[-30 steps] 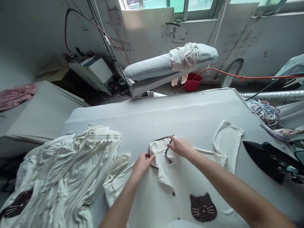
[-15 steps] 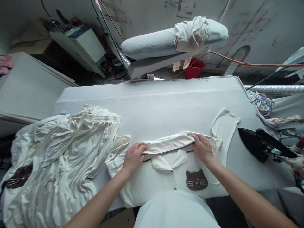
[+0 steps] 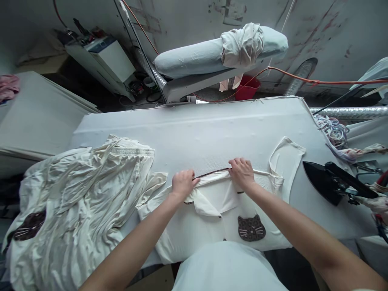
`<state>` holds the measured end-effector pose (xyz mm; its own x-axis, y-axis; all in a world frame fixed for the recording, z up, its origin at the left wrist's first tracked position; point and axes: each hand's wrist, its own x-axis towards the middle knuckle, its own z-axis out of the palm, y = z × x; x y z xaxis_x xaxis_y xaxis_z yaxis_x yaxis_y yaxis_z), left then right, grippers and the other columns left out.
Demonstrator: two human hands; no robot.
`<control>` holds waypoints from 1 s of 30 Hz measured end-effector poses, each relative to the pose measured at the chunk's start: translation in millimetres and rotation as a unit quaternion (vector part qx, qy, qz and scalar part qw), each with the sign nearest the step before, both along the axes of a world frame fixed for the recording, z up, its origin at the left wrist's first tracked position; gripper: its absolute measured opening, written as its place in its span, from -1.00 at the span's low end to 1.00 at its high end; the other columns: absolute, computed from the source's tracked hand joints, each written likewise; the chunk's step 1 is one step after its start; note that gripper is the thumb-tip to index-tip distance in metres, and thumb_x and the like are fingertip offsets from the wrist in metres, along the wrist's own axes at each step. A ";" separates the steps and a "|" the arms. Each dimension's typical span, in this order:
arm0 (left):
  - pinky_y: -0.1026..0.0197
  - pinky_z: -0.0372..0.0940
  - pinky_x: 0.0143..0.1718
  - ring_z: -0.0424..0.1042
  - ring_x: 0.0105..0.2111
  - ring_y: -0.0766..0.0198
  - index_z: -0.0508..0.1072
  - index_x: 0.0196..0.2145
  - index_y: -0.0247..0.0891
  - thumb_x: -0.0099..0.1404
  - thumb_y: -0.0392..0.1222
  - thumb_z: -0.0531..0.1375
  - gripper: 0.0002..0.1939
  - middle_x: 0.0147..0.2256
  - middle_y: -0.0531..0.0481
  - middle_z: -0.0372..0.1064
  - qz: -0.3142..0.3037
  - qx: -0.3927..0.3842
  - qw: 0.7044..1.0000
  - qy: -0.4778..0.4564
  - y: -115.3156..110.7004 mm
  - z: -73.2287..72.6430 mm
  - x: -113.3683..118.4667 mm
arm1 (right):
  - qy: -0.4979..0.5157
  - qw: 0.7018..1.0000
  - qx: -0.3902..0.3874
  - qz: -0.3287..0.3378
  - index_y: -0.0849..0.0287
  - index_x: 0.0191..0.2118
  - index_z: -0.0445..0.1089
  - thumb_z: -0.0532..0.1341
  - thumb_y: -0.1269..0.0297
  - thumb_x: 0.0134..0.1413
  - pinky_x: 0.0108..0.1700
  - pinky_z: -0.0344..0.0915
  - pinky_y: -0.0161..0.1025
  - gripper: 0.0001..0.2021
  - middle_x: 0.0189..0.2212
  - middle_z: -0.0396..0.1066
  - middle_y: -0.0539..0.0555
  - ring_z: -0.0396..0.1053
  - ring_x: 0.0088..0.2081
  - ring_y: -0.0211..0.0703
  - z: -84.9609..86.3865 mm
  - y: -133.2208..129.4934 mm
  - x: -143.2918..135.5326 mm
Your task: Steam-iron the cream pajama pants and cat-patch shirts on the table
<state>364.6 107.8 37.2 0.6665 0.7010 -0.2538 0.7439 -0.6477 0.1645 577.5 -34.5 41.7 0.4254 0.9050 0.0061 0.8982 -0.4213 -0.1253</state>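
A cream shirt [image 3: 200, 230] with a dark cat-face patch [image 3: 251, 228] lies spread on the padded ironing table [image 3: 194, 133], its collar nearest the middle. My left hand [image 3: 183, 184] is closed on the left end of the collar's dark-trimmed edge. At the other end of that edge, my right hand [image 3: 241, 173] pinches the fabric, fingers bent over it. Between both hands the trim runs fairly straight, lifted away from the lower collar flaps. One sleeve [image 3: 286, 161] stretches out to the right.
An iron [image 3: 330, 184] rests at the table's right side. Crumpled cream garments [image 3: 81, 210] heap up on the left. Behind the table stands a padded sleeve board [image 3: 194, 56] with cloth bunched round it. An orange cord [image 3: 333, 83] crosses at the back right.
Both hands have moved away from my body and closer together. The dark-trimmed collar edge has been flipped from the near side to the far side.
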 end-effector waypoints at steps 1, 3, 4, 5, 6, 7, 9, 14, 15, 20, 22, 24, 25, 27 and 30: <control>0.17 0.23 -0.25 0.46 -0.21 0.10 0.50 -0.17 -0.21 0.38 -0.10 0.19 -0.83 -0.24 -0.11 0.48 -0.012 0.012 1.000 0.003 -5.5 3.3 8.9 | -0.015 0.999 0.032 0.022 0.19 0.00 0.46 0.13 0.38 0.27 -0.01 0.18 -0.08 -0.75 -0.09 0.50 0.22 0.34 -0.07 0.04 -2.9 -0.3 -13.1; 0.17 0.25 -0.22 0.44 -0.15 0.11 0.44 -0.07 -0.22 0.38 -0.22 0.16 -0.82 -0.17 -0.13 0.44 -0.052 0.020 0.998 -0.020 -22.4 4.3 20.9 | -0.009 0.994 0.078 0.082 0.19 0.12 0.39 0.06 0.47 0.27 0.06 0.20 -0.09 -0.64 0.04 0.45 0.22 0.33 0.02 0.01 -15.9 -6.3 -38.9; 0.16 0.27 -0.20 0.42 -0.12 0.10 0.42 -0.05 -0.22 0.36 -0.24 0.16 -0.79 -0.14 -0.13 0.43 -0.064 0.020 0.997 -0.033 -31.6 1.7 23.1 | -0.002 0.990 0.095 0.104 0.20 0.15 0.37 0.03 0.50 0.26 0.11 0.19 -0.09 -0.60 0.10 0.43 0.22 0.31 0.08 0.00 -25.2 -11.0 -49.1; 0.12 0.28 -0.15 0.40 -0.08 0.06 0.42 -0.05 -0.22 0.33 -0.26 0.17 -0.77 -0.12 -0.15 0.41 -0.068 0.025 0.996 -0.047 -39.5 -2.6 22.4 | 0.003 0.987 0.110 0.114 0.23 0.18 0.35 0.00 0.52 0.25 0.17 0.17 -0.09 -0.57 0.15 0.39 0.22 0.27 0.16 0.00 -35.3 -15.9 -56.1; 0.07 0.28 -0.10 0.38 -0.04 0.02 0.41 -0.04 -0.22 0.29 -0.28 0.18 -0.74 -0.09 -0.16 0.41 -0.060 0.035 0.996 -0.063 -45.1 -8.3 19.2 | 0.007 0.986 0.123 0.108 0.25 0.20 0.34 -0.02 0.55 0.23 0.21 0.14 -0.07 -0.53 0.20 0.35 0.23 0.20 0.23 -0.01 -44.8 -20.1 -59.8; 0.02 0.27 -0.04 0.35 -0.02 -0.01 0.42 -0.05 -0.22 0.26 -0.31 0.18 -0.71 -0.06 -0.18 0.40 -0.042 0.047 0.995 -0.079 -47.5 -14.8 13.8 | 0.010 0.987 0.133 0.090 0.27 0.21 0.32 -0.03 0.57 0.21 0.25 0.11 -0.06 -0.51 0.23 0.32 0.23 0.15 0.28 -0.01 -52.8 -22.8 -60.1; -0.04 0.23 0.04 0.34 0.00 -0.03 0.44 -0.08 -0.21 0.22 -0.38 0.15 -0.69 -0.03 -0.18 0.42 -0.009 0.053 0.992 -0.118 -42.1 -27.3 -1.0 | 0.023 0.989 0.143 0.037 0.24 0.20 0.35 -0.03 0.57 0.22 0.29 0.06 -0.03 -0.51 0.23 0.32 0.22 0.13 0.30 -0.01 -60.5 -22.0 -51.6; 0.05 0.21 0.05 0.37 -0.04 0.04 0.51 -0.16 -0.18 0.28 -0.28 0.08 -0.75 -0.11 -0.13 0.48 -0.022 -0.060 0.971 -0.230 12.5 -34.0 -23.9 | 0.095 0.993 0.042 -0.064 0.08 -0.05 0.52 0.08 0.37 0.29 0.21 0.06 -0.01 -0.72 -0.13 0.53 0.18 0.35 -0.02 0.01 -31.4 10.1 -0.2; 0.10 0.23 -0.02 0.40 -0.10 0.07 0.52 -0.22 -0.19 0.33 -0.21 0.05 -0.77 -0.19 -0.11 0.49 -0.016 -0.099 0.968 -0.228 24.1 -30.4 -21.6 | 0.110 0.991 0.013 -0.071 0.09 -0.06 0.52 0.09 0.33 0.30 0.17 0.07 -0.02 -0.74 -0.18 0.54 0.18 0.36 -0.07 0.00 -21.2 16.6 8.2; 0.25 0.08 -0.42 0.36 -0.41 0.21 0.39 -0.48 -0.20 0.40 0.10 -0.04 -0.55 -0.49 0.03 0.38 0.076 -0.225 0.963 -0.129 47.1 -9.9 6.5 | 0.187 0.980 0.029 -0.054 0.17 -0.08 0.52 0.18 0.19 0.25 0.00 0.15 -0.14 -0.75 -0.18 0.53 0.18 0.36 -0.11 0.00 11.8 43.8 -23.0; 0.25 0.02 -0.43 0.36 -0.42 0.21 0.40 -0.45 -0.20 0.43 0.10 -0.07 -0.54 -0.47 0.02 0.40 0.092 -0.183 0.971 -0.123 42.7 -9.7 5.0 | 0.332 0.943 -0.022 -0.016 0.17 -0.27 0.53 0.28 0.17 0.13 -0.21 0.17 -0.24 -0.82 -0.39 0.50 0.06 0.35 -0.31 -0.11 7.7 62.1 -62.3; 0.23 0.01 -0.41 0.37 -0.42 0.17 0.46 -0.36 -0.18 0.42 0.14 -0.05 -0.56 -0.46 -0.02 0.43 0.070 -0.108 0.985 -0.111 40.9 -16.2 -14.1 | 0.432 0.900 -0.059 -0.005 0.18 -0.40 0.48 0.27 0.23 0.13 -0.33 0.13 -0.31 -0.85 -0.51 0.40 -0.04 0.28 -0.43 -0.23 -3.6 84.4 -96.7; 0.22 0.03 -0.39 0.38 -0.43 0.15 0.47 -0.33 -0.17 0.40 0.18 0.00 -0.57 -0.47 -0.03 0.44 0.049 -0.067 0.991 -0.103 43.0 -20.8 -29.4 | 0.446 0.893 -0.054 -0.014 0.18 -0.42 0.45 0.21 0.26 0.18 -0.34 0.11 -0.33 -0.82 -0.51 0.38 -0.05 0.26 -0.43 -0.26 -9.3 94.9 -108.4; 0.18 0.09 -0.31 0.37 -0.45 0.12 0.48 -0.38 -0.17 0.33 0.21 0.10 -0.59 -0.52 -0.05 0.41 -0.001 0.002 0.995 -0.095 53.3 -28.3 -63.4 | 0.433 0.900 -0.017 -0.050 0.18 -0.43 0.39 0.11 0.25 0.30 -0.33 0.10 -0.34 -0.73 -0.48 0.36 -0.05 0.24 -0.41 -0.27 -15.8 108.7 -119.3; 0.10 0.16 -0.17 0.41 -0.38 0.09 0.46 -0.49 -0.18 0.31 0.13 0.13 -0.62 -0.48 -0.09 0.43 -0.025 0.061 0.987 -0.145 67.0 -24.6 -88.1 | 0.442 0.893 0.026 -0.078 0.15 -0.48 0.33 0.03 0.09 0.38 -0.31 0.10 -0.31 -0.59 -0.50 0.34 -0.04 0.24 -0.40 -0.24 -9.4 98.5 -115.3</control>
<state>276.5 174.8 12.6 0.7332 0.6790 0.0369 0.6438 -0.7107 0.2836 462.2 64.1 32.3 0.4065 0.8423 -0.3541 0.3695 -0.5060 -0.7794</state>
